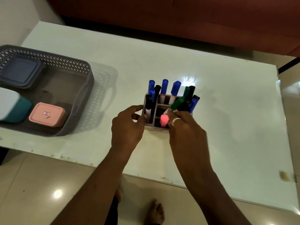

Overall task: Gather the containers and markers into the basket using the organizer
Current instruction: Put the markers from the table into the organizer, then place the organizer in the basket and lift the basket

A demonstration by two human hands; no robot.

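At the left, the grey perforated plastic basket point(87, 75) already holds a slate-blue lidded container point(21, 71), a teal one with a white lid point(22, 109) and a pink one point(47, 114). The left hand point(128, 127) curls against the side of the pale compartmented marker organizer point(155, 127) on the white desk point(227, 111), while the right hand point(186, 127) pinches a green-capped marker point(177, 103), seemingly seating it. Next, I'd judge, comes lifting the organizer across to the basket's free corner; the leaning markers could spill.

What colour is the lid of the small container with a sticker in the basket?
Pink. The small container shows clearly in the head view.
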